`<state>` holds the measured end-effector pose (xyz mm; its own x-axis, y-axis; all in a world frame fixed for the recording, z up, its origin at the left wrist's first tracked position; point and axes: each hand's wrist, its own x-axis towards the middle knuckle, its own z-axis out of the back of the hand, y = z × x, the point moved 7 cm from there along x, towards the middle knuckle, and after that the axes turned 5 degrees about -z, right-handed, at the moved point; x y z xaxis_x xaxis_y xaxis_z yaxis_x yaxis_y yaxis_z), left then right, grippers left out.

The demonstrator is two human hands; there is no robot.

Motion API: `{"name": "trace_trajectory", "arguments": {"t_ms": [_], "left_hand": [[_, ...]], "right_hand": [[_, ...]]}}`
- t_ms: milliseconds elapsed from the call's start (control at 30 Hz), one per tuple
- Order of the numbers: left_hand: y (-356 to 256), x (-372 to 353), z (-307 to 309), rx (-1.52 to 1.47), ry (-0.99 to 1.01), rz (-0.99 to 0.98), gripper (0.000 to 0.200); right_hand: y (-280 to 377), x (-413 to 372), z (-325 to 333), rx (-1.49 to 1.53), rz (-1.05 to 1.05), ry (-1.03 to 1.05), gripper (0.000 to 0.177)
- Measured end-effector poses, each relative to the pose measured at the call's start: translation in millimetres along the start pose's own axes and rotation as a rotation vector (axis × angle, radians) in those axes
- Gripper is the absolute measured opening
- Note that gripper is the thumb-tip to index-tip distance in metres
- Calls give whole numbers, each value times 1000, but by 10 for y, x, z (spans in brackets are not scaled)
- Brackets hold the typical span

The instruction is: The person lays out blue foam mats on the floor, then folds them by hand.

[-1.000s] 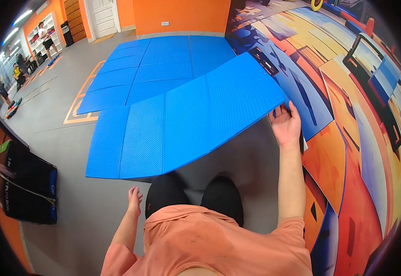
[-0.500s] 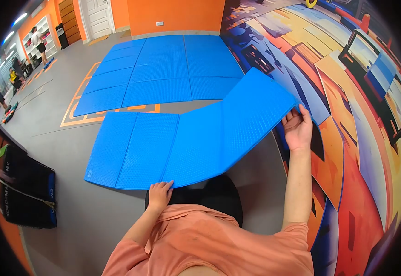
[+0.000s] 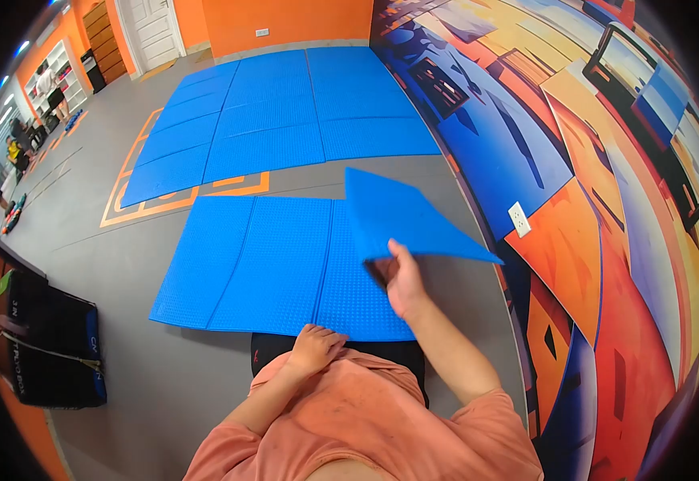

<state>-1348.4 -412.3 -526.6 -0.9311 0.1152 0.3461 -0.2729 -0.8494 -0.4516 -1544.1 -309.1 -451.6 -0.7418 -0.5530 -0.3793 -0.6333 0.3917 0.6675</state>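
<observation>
A blue folding mat [image 3: 281, 256] with creased panels lies across my lap, its near edge at my waist. Its right end panel is raised and tilted over the rest. My right hand [image 3: 404, 280] grips the near edge of that raised panel, fingers curled round it. At the mat's near edge rests my left hand [image 3: 319, 348], with its fingers bent together; whether they pinch the mat is hard to see. Beyond, several blue mats [image 3: 269, 104] lie side by side on the floor.
A painted wall [image 3: 558, 240] with a white socket [image 3: 519, 219] stands close on the right. At the left is a black plyo box [image 3: 53, 345]. Orange lines [image 3: 129, 215] mark the grey floor. Several people are far back at the left, near a white shelf [image 3: 65, 68].
My right hand has moved left and inward, bringing the mat's right end over its middle. My left hand has shifted slightly right and down along the near edge.
</observation>
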Motion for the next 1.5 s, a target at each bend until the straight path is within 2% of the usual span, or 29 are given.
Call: {"name": "trace_trajectory", "arguments": {"t_ms": [33,67,133,167,200,233,300,333,400,433,500,533,567,633,667,700,800,833,867,933,967,1100,1167,1233,1300,1367,1500], "left_hand": [[19,-47,28,-113,-25,43,15],[37,-93,66,-115,-22,46,15],[237,-276,375,-140,-295,190,20],[364,-392,482,-138,-353,294,25],[496,-532,591,-134,-411,400,31],[596,-681,685,-26,-420,489,43],[809,-890,858,38,-361,590,56],[898,-989,921,39,-357,597,56],[1083,-1159,971,185,-187,645,66],[1221,-1264,959,184,-181,640,66],[1533,-1494,761,311,21,692,71],[1591,-1497,760,280,33,707,74],[1623,-1469,741,281,34,699,74],[1684,-1413,716,400,40,631,63],[1735,-1416,688,404,37,636,63],[1781,-1423,646,358,18,623,54],[1671,-1304,706,274,-32,643,40],[1577,-1225,753,233,-53,670,35],[1490,-1147,799,233,-59,677,35],[1232,-918,889,32,-117,550,36],[1131,-810,894,-181,-96,612,38],[456,-384,896,-425,-114,378,47],[134,-206,900,-488,-3,312,53],[-96,-43,951,-493,43,239,54],[-119,-16,952,-456,65,221,54],[-83,-46,897,-414,85,201,54],[319,-423,709,-225,71,342,54]], "right_hand": [[-292,39,261,-107,-27,-43,38],[-466,-82,370,-341,24,-137,38],[-952,-270,606,-658,-109,-6,49],[-1357,-218,989,-829,-168,24,55],[-1469,-389,1074,-1108,-307,19,57],[-1359,-590,902,-1160,-44,82,50],[-1060,-1001,595,-1663,594,16,36],[-960,-1103,524,-1662,586,20,36],[-894,-1079,672,-1649,53,-87,46],[-856,-1031,662,-1644,50,-93,46],[-643,-1044,396,-1859,608,-88,63],[-664,-946,445,-2013,600,-92,77],[-710,-835,566,-2011,600,-102,77],[-842,-551,805,-1948,420,-78,78],[-872,-484,855,-1949,393,-82,69],[-922,-430,917,-1948,395,-70,69],[-723,-405,913,-1875,674,-220,44],[-595,-426,826,-1880,681,-210,44],[-409,-478,776,-1802,726,-256,43],[-43,-633,652,-1657,826,-347,40],[136,-728,600,-1588,868,-386,42],[729,-1107,529,-1106,829,-581,45],[884,-1211,848,-934,784,-746,44],[1048,-1285,954,-544,841,-675,40],[1179,-1376,1009,-472,855,-617,35],[1227,-1462,1043,-305,779,-591,38],[1267,-1634,1252,-124,750,-650,41]]}}
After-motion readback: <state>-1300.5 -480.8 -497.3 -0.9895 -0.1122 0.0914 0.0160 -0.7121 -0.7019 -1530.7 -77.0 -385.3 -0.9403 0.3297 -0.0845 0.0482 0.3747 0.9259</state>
